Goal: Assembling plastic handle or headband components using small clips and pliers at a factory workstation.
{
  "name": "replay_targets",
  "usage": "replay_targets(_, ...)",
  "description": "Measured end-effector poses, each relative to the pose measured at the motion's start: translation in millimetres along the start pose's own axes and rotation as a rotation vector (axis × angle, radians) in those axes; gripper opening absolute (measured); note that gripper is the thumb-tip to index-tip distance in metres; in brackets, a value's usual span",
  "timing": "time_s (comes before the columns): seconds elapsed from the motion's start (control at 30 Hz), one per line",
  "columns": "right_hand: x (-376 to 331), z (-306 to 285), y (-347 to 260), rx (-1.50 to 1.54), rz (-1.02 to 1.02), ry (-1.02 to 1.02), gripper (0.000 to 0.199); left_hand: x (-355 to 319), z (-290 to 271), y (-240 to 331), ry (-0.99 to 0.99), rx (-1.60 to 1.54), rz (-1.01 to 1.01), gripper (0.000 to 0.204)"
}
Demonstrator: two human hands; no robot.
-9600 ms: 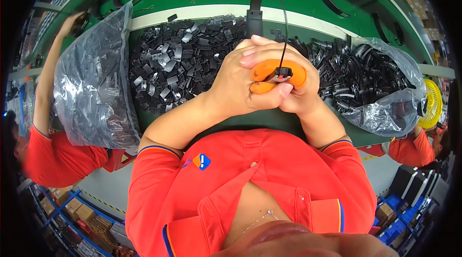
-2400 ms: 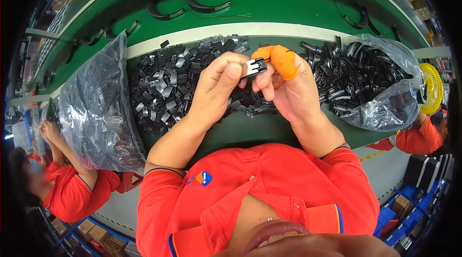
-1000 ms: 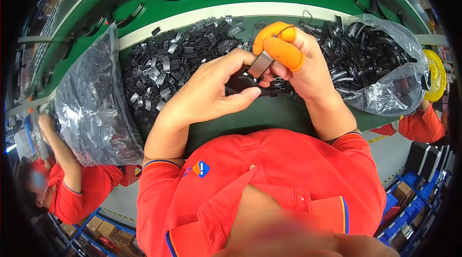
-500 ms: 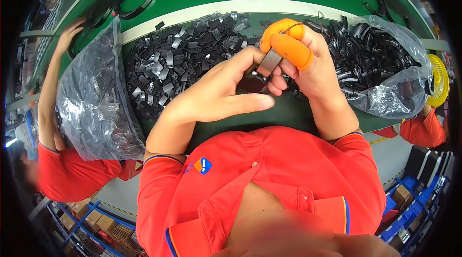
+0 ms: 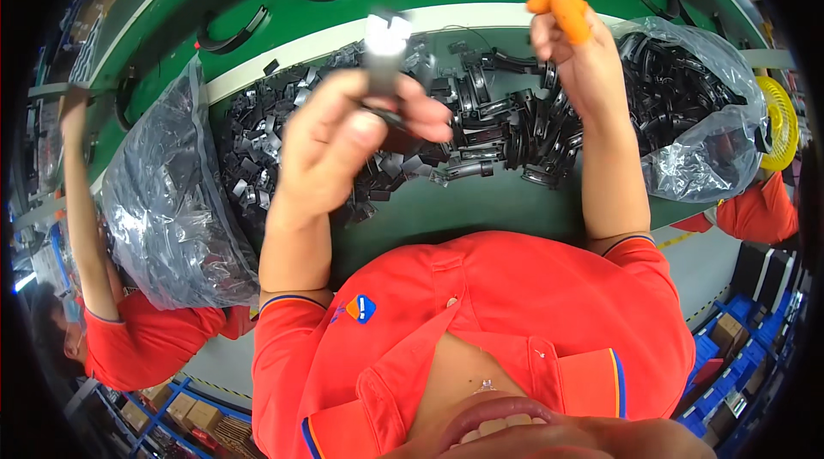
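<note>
Up near the camera, the left hand [image 5: 343, 150] is lifted above the green bench [image 5: 481, 210]. Its fingers are curled tight around a small dark part [image 5: 384, 51] with a pale, shiny top. That part sticks up from the grip and looks blurry.

Off to the side, the right hand [image 5: 584, 64] is raised too, well apart from the left one. It wears an orange finger cover [image 5: 560, 11] on one fingertip. Its fingers are bent, but I cannot tell if this hand holds anything.

Under both hands lies a big pile of black plastic clips [image 5: 360, 150], spread across the bench. More black pieces sit in a clear bag [image 5: 712, 115] by the right arm. Another clear bag [image 5: 172, 210] bulges by the left arm. Behind that bag, another person's arm [image 5: 81, 210] reaches up.
</note>
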State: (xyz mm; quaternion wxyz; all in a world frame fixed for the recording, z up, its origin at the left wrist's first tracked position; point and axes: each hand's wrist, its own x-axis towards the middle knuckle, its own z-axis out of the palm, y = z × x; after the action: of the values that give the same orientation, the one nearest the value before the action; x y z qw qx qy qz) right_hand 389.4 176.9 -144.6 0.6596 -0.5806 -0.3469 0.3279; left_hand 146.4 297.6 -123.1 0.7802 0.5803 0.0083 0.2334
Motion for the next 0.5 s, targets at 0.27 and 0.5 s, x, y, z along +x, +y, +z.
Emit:
replay_targets(0.27, 16.6, 2.7, 43.5, -0.786, -0.069, -0.107, 0.016, 1.1, -44.8, 43.0, -0.137, -1.103, 0.3, 0.023)
replay_targets(0.5, 37.2, 26.5, 64.3, -1.128, -0.32, -0.34, 0.023, -1.5, -35.1, 45.9, -0.054, -1.107, 0.343, 0.027)
